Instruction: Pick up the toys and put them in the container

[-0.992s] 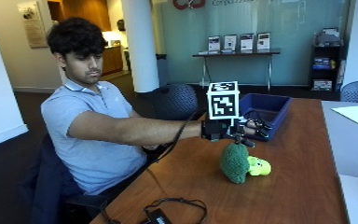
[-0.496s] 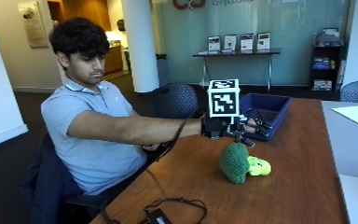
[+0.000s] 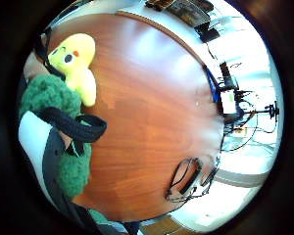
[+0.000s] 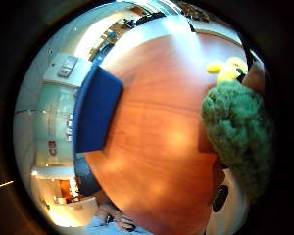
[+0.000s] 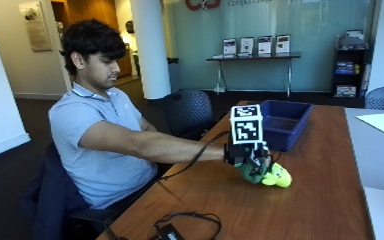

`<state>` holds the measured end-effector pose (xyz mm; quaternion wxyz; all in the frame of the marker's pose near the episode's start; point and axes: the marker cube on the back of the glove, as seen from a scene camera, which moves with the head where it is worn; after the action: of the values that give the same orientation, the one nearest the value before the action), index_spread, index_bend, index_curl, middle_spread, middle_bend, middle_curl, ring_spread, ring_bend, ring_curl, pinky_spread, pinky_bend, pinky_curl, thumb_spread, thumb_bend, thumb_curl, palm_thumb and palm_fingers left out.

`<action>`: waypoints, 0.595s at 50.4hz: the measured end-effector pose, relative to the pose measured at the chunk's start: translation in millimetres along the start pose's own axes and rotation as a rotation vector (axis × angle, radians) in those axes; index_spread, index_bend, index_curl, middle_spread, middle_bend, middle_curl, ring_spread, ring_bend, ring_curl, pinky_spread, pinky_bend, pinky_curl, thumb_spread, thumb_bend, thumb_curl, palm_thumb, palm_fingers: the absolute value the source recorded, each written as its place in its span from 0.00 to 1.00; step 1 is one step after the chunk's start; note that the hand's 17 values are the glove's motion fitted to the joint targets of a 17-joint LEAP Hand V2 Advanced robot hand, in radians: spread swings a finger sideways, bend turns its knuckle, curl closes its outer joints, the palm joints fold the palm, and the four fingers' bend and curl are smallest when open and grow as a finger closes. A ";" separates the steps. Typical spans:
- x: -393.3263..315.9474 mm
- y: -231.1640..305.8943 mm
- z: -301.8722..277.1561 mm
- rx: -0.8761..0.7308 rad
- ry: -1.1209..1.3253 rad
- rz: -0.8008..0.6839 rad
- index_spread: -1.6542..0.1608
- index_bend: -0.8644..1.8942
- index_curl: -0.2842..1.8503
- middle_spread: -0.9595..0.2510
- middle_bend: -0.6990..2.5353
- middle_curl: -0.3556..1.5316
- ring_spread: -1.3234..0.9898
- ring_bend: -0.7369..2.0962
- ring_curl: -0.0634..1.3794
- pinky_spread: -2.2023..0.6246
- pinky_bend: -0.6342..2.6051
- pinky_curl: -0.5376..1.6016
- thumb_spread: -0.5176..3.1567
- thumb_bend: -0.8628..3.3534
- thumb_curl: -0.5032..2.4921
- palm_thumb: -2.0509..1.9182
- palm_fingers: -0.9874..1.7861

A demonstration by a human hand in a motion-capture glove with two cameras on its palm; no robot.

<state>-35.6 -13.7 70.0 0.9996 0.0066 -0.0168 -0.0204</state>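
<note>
Wooden tabletop [image 5: 312, 200]: right hand [image 5: 246, 155] curled around green plush toy [image 5: 252, 172], yellow plush toy [image 5: 276, 176] touching it; blue container [image 5: 286, 122] nearby, beyond them.

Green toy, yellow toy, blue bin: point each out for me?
Green toy [image 4: 237, 127]: thumb side palm view, middle of its fuzzy body.
Yellow toy [image 3: 73, 58]: little finger side palm view, its face.
Blue bin [image 5: 286, 131]: outside view, near outer wall.
</note>
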 end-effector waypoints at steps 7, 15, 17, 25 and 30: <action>-44.6 -19.2 -54.3 0.068 -0.028 -0.053 0.79 0.36 0.24 0.82 0.39 0.33 0.50 0.62 0.31 0.67 0.53 0.43 0.57 0.31 0.32 0.72 0.73; -129.2 -38.9 -123.6 0.138 -0.070 -0.149 0.81 0.36 0.23 0.82 0.41 0.35 0.49 0.63 0.33 0.66 0.53 0.44 0.57 0.32 0.33 0.73 0.73; -152.9 -41.8 -135.6 0.140 -0.087 -0.181 0.81 0.36 0.23 0.82 0.41 0.36 0.49 0.63 0.34 0.66 0.53 0.44 0.57 0.32 0.33 0.73 0.73; -255.2 -47.4 -153.6 0.120 -0.113 -0.313 0.82 0.37 0.23 0.82 0.41 0.37 0.49 0.63 0.34 0.66 0.53 0.45 0.57 0.32 0.33 0.73 0.72; -306.7 -48.6 -144.0 0.081 -0.090 -0.387 0.82 0.37 0.23 0.82 0.41 0.38 0.49 0.64 0.35 0.65 0.53 0.45 0.57 0.32 0.33 0.73 0.72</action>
<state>-339.0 -48.0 -84.8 0.9742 0.0491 -0.0607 -0.2119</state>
